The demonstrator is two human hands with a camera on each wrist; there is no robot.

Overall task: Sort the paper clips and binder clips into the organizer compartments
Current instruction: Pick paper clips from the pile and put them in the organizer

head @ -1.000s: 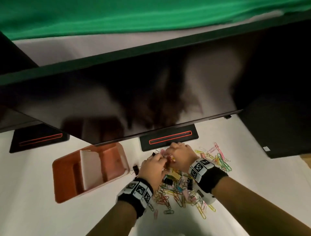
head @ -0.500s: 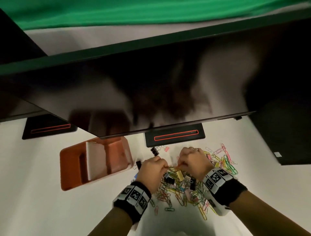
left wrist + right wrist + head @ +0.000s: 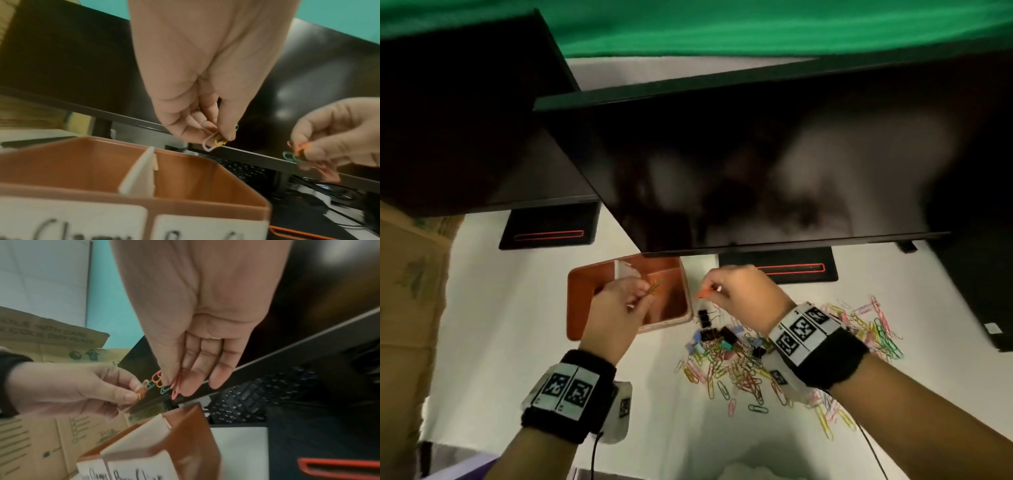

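Left hand (image 3: 616, 308) pinched a few paper clips (image 3: 214, 142) between thumb and fingertips: pink, yellow, a bit of green. It hung over the right compartment of the orange organizer (image 3: 578, 284). Right hand (image 3: 743, 291) pinched its own small bunch of clips (image 3: 164, 382) (orange, green, pink), thumb against forefinger, other fingers loosely extended, a ring on one. It was just right of the organizer's right wall, above the tabletop (image 3: 517, 342), apart from the left hand. Both wrists wore black bands with printed marker tags.

Organizer: a white divider (image 3: 139, 177) split it into two compartments, and two white handwritten labels on the front wall were too blurred to read. I couldn't tell what was already inside.

Loose pile of colored paper clips (image 3: 743, 370) was spread on the tabletop below and right of the right hand. Several black binder clips (image 3: 709, 329) lay at the pile's upper left, near the organizer's right corner.

Further out: two dark monitors (image 3: 774, 164) overhead, their black stands with red slots behind the organizer, a keyboard (image 3: 246, 402) under the screen, a cardboard box (image 3: 407, 291) at left, and a green backdrop at top.
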